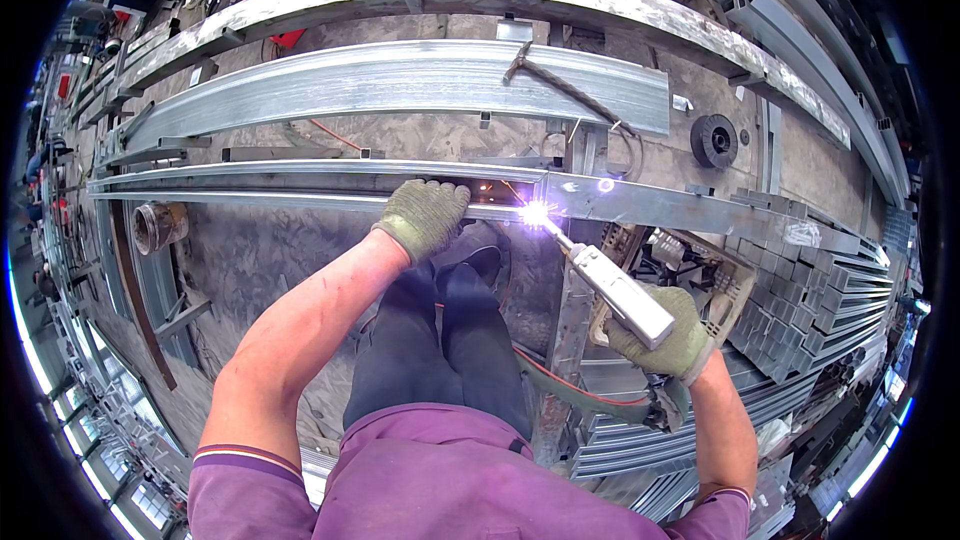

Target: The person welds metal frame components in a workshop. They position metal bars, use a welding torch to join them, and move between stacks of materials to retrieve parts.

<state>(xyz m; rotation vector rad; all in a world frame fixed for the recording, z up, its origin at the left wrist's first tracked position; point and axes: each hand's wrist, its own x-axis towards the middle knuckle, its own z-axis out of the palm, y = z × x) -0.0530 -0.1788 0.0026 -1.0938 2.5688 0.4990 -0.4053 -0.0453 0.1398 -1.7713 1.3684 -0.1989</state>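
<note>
Head view shows the right hand (pixel 672 332), in a green knitted glove, with its fingers closed around the rear part of a pale welding torch (pixel 622 292). The torch is tilted, and its thin nozzle reaches up and left to a bright spark (pixel 536 212) at the joint of the long metal frame (pixel 655 203). The left hand (pixel 425 217), gloved in the same way, rests over the front rail of this frame, left of the spark. Its fingers are bent and close together; whether they pinch the rail, I cannot tell. The frame itself lies crosswise before the person. Beyond it, a rusty hammer (pixel 572 93) lies on a broad metal profile (pixel 390 80), and a black spool (pixel 714 141) is on the floor to the right. Nearer to the right hand are a crate (pixel 742 302) with small parts and, farther right, stacked square tubes (pixel 812 302).
</note>
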